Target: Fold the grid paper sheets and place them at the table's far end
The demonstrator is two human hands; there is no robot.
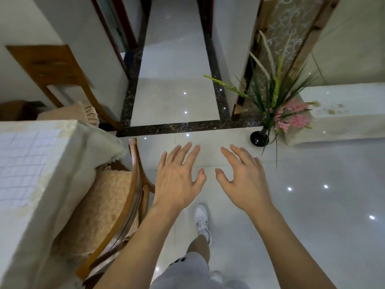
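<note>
White grid paper sheets (19,163) lie flat on the cloth-covered table (62,155) at the left edge of the view. My left hand (179,176) and my right hand (243,178) are stretched out in front of me over the tiled floor, palms down, fingers spread and holding nothing. Both hands are to the right of the table and apart from the paper.
A wooden chair (125,205) with a beige cushion is tucked at the table's near corner. Another wooden chair (62,76) stands further back. A black vase of flowers (260,138) stands on the floor ahead right, beside a low white ledge (343,113). A doorway opens ahead.
</note>
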